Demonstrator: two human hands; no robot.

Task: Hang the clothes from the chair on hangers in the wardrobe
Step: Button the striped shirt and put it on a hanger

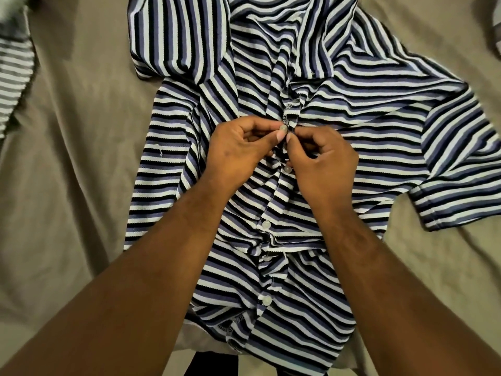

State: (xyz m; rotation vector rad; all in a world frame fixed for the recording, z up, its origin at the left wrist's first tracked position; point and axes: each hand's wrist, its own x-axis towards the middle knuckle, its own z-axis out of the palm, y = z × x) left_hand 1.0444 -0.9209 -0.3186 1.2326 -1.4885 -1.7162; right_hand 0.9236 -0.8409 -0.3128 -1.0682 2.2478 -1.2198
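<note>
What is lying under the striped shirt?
A wrinkled beige sheet spreads out from under the striped shirt. A white cloth peeks out at its near hem. Anything else beneath is covered.

— Shirt (352, 137)?
— Flat on the sheet (67, 158), centre. Left hand (238, 153) and right hand (325, 164) meet on its front edge, touching. Buttons (266, 224) below them, toward the person.
— Anything else?
— Second garment (13, 77), far left, on the sheet.

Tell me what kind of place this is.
Probably a bedroom, on a bed. A striped shirt lies spread on a wrinkled beige sheet that creases softly like bedding; another striped garment lies at its left edge. The left hand and right hand pinch the shirt's button strip.
</note>
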